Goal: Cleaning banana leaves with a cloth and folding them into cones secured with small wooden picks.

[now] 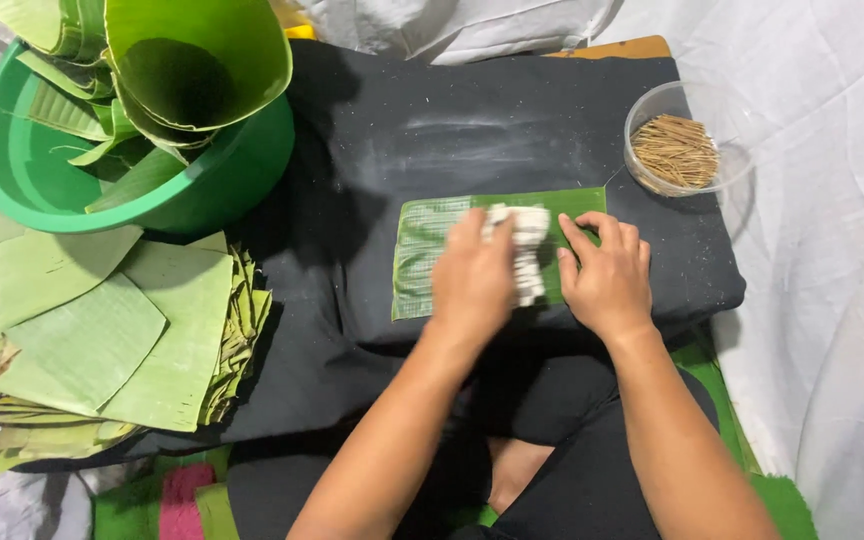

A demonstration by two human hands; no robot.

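A rectangular piece of green banana leaf lies flat on a black cloth-covered board. A white cloth rests on the leaf. My left hand is blurred, its fingers on the white cloth. My right hand lies flat on the leaf's right part, fingers pressing down beside the cloth. The leaf's middle is hidden under both hands.
A green plastic basin with rolled banana leaves stands at the back left. A stack of cut leaf pieces lies at the left. A clear bowl of thin sticks sits at the back right. White sheeting surrounds the board.
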